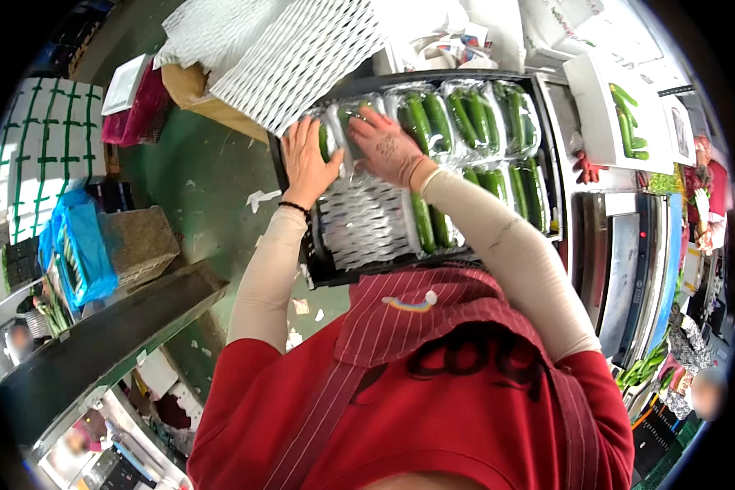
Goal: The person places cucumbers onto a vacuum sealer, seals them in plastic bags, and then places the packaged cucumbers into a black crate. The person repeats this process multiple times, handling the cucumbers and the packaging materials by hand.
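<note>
A black crate [557, 188] holds clear-wrapped packs of cucumbers set in rows. At its far left corner my left hand [309, 162] lies over the crate's side, against the end of a cucumber pack [327, 144]. Its fingers are stretched out and the thumb stands apart. My right hand [386, 149] rests flat on a neighbouring wrapped pack [357, 109], fingers extended across the film. Part of both packs is hidden under my hands. White netted foam sheet [366, 224] shows in the crate's near left part, beside more cucumber packs [424, 220].
A stack of white netted foam sheets [298, 57] lies on a cardboard box [212, 104] behind the crate. To the right stands a white foam box [594, 114] with loose cucumbers. Red gloves [586, 169] lie near it. A metal beam [114, 327] crosses the lower left.
</note>
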Demonstrator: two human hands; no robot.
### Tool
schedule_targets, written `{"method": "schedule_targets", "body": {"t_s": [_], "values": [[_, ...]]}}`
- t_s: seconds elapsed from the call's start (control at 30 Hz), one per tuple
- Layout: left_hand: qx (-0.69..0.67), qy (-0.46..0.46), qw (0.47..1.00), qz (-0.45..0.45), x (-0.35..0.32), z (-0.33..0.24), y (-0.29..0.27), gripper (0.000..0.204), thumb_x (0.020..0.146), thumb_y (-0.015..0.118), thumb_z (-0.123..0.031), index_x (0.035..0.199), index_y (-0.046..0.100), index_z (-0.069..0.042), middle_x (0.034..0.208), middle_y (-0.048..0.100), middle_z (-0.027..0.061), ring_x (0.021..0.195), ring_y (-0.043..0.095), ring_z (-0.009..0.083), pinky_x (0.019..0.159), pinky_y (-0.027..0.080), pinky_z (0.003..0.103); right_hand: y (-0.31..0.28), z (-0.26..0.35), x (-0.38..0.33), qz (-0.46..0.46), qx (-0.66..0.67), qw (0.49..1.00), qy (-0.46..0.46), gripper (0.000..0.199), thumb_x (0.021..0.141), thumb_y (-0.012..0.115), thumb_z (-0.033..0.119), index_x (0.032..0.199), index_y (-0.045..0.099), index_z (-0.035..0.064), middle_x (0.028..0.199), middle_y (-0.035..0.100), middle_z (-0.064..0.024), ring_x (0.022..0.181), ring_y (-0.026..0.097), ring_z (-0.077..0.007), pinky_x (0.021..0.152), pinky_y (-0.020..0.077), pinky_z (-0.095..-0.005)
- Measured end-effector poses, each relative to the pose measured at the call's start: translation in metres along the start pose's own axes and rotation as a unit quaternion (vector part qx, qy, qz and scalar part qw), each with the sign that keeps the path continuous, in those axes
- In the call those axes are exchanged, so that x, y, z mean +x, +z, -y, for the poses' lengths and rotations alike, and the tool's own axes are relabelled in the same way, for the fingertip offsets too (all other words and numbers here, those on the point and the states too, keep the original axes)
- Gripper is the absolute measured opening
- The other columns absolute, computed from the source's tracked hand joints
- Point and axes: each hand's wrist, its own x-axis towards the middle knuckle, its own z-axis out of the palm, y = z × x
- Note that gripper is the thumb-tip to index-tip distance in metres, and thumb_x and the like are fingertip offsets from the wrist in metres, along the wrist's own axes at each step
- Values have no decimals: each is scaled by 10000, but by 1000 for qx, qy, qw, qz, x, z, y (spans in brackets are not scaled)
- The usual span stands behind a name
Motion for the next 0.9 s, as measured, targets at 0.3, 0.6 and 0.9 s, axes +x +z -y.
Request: {"method": "schedule_targets", "body": {"t_s": [0.3, 0.6, 0.9], "values": [[36, 125, 986, 100, -15, -36, -38, 956, 644, 824, -285, 1449, 378, -25, 1528, 338, 159, 1466, 191, 361, 1160, 104, 589, 38, 8, -21, -92, -6, 995, -33, 724, 776, 708, 465, 1309, 525, 10, 1414, 443, -149, 1372, 335, -340, 1144, 281, -460], [369, 147, 895, 205, -1, -66, -13, 963, 697, 765, -478, 1469, 340, -91, 1536, 320, 106, 1440, 235, 320, 1145, 178, 546, -47, 63, -102, -83, 243, 961, 98, 655, 785, 738, 397, 1259, 514, 5, 1204, 584, -154, 1101, 569, -332, 957, 449, -441], [138, 24, 983, 115, -26, -102, -18, 923, 766, 764, -283, 1508, 258, -71, 1545, 293, 153, 1450, 220, 367, 1135, 157, 632, -156, 31, -279, -317, 189, 866, 339, 562, 876, 675, 291, 1302, 483, -22, 1204, 577, -198, 1106, 549, -371, 960, 435, -440]]}}
